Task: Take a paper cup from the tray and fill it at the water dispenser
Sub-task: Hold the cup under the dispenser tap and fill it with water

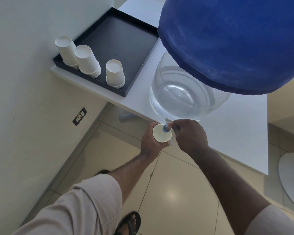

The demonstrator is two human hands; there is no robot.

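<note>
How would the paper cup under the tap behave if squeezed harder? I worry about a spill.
The paper cup looks thin-walled, so it would probably buckle if the left hand tightened. It is likely light now and heavier as it fills. The right hand is at the tap, so only one hand supports it; a tilt could spill.

Your left hand (pixel 150 141) wraps the paper cup (pixel 162 134), so you see only its rim and inside; whether it holds water is too faint to tell. The tap (pixel 166 127) is mostly covered by your right hand (pixel 189 135), whose fingers fold out of sight around it. The blue cover (pixel 236 43) hides the water dispenser's (pixel 185 92) upper part and runs past the top and right edges. The tray's (pixel 98 81) far corner lies behind it.
</note>
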